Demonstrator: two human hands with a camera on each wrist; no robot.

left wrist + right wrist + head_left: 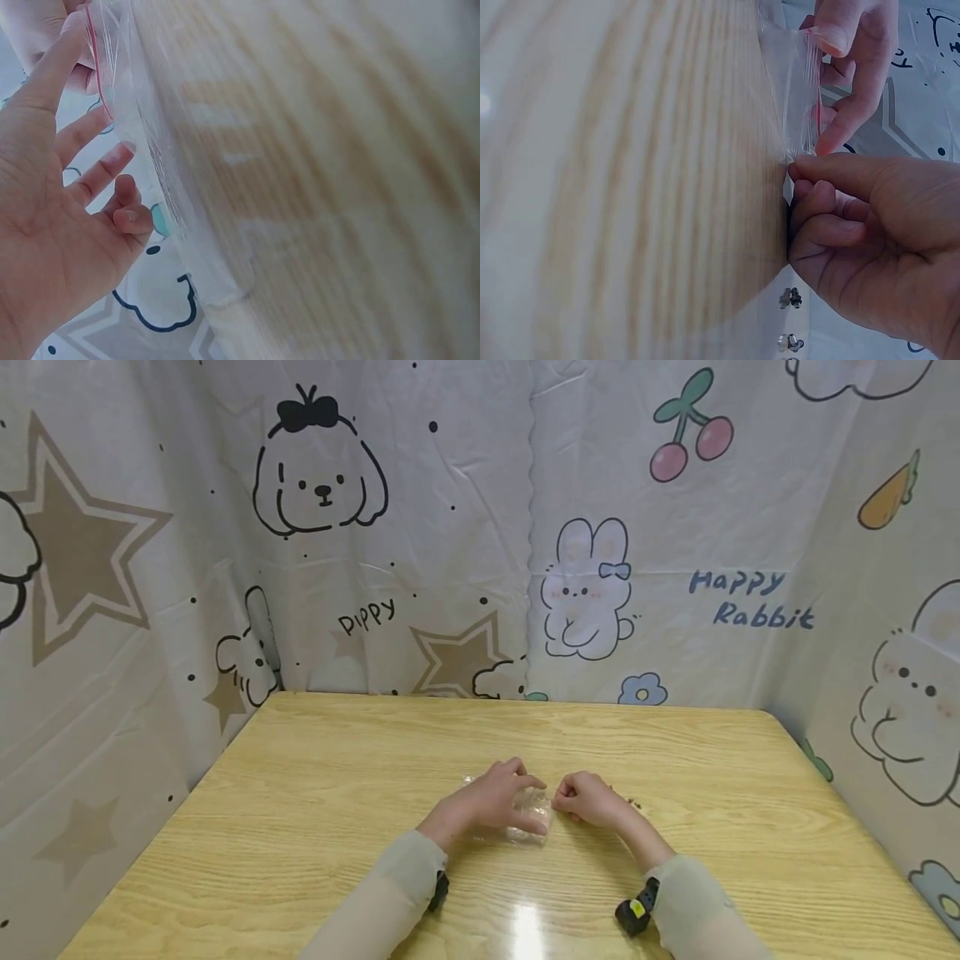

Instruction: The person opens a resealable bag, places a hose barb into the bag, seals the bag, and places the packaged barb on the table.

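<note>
A clear plastic zip bag (pixel 531 814) with a red line along its mouth lies flat on the table. My left hand (pixel 491 797) reaches over it, thumb and forefinger spread apart and touching the two ends of the mouth. In the left wrist view, the other fingers of the left hand (pixel 67 195) bend loosely beside the bag. My right hand (pixel 592 799) is at the bag's mouth, its thumb and forefinger pinching the edge. In the right wrist view, the right hand's (pixel 885 232) remaining fingers are curled in.
Several small shiny metallic pieces (pixel 791 298) lie on the wooden table (pixel 337 777), just beyond the right hand. A printed cloth (pixel 465 552) hangs behind the table and at both sides. Each wrist wears a black camera band (pixel 636 912).
</note>
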